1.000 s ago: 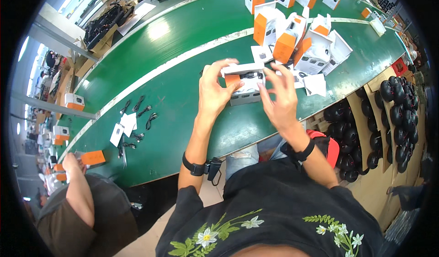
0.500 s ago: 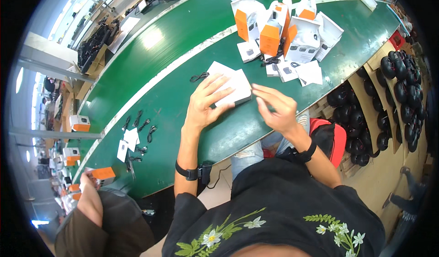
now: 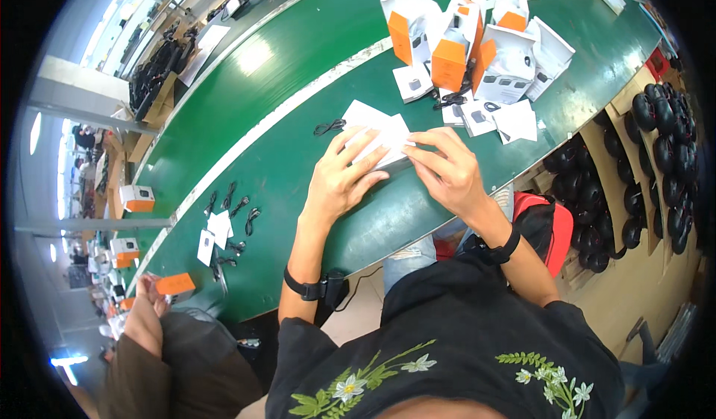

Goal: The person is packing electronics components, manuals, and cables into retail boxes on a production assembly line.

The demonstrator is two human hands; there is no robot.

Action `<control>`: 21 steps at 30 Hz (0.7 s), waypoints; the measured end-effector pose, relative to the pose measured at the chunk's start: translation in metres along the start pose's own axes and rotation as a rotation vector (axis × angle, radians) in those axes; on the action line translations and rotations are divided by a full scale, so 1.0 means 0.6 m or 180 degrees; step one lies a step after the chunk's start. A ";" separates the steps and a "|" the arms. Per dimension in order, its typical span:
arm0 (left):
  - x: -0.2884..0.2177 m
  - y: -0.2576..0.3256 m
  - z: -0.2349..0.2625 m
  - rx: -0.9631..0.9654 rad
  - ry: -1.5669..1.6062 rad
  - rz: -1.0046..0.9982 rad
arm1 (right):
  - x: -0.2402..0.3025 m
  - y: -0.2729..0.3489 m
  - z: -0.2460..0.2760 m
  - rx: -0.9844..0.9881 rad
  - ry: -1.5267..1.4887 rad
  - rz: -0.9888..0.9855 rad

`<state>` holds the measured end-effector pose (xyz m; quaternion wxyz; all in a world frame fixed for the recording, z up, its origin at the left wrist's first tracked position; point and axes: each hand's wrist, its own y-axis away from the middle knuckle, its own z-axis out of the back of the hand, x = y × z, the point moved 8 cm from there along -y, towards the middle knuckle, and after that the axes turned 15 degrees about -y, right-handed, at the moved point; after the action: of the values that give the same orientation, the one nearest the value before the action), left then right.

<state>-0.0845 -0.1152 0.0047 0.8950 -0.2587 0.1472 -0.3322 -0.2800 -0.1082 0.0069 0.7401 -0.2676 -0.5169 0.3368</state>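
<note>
A small white box (image 3: 403, 125) lies on the green bench under my two hands. My left hand (image 3: 339, 176) rests across its left part, fingers spread over the top and thumb at the near side, holding it. At the right edge, my right hand (image 3: 450, 169) has its fingertips closed on the box; the exact spot they grip is partly hidden. White paper (image 3: 360, 111) shows just beyond my left fingers. Beside it lies a coiled black cable (image 3: 329, 128).
Opened white-and-orange cartons (image 3: 448, 64) crowd the far right, with white booklets (image 3: 514, 120) and black cables before them. Leaflets (image 3: 220, 229) and coiled cables lie at left. Another person's hands (image 3: 151, 299) hold an orange-and-white carton (image 3: 176, 285). Black round items (image 3: 585, 195) are stacked at right.
My right hand has moved left, from just off the box onto its right edge. The left hand stays on the box. The view has shifted slightly.
</note>
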 end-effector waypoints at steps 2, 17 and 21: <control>0.008 -0.005 -0.006 -0.0008 0.0246 0.0051 | -0.015 -0.007 0.002 -0.0060 -0.0394 0.0023; 0.099 -0.060 -0.008 -0.0330 -0.0184 0.0335 | -0.046 0.058 0.001 0.0744 -0.0110 -0.0328; 0.311 -0.238 -0.020 -0.1207 -0.0328 0.1207 | -0.084 0.080 0.060 -0.0343 -0.0057 -0.1069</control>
<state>-0.0265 -0.3369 0.0577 0.8831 -0.4060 0.2068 -0.1116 -0.3370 -0.1151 -0.0467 0.7660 -0.2137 -0.5782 0.1826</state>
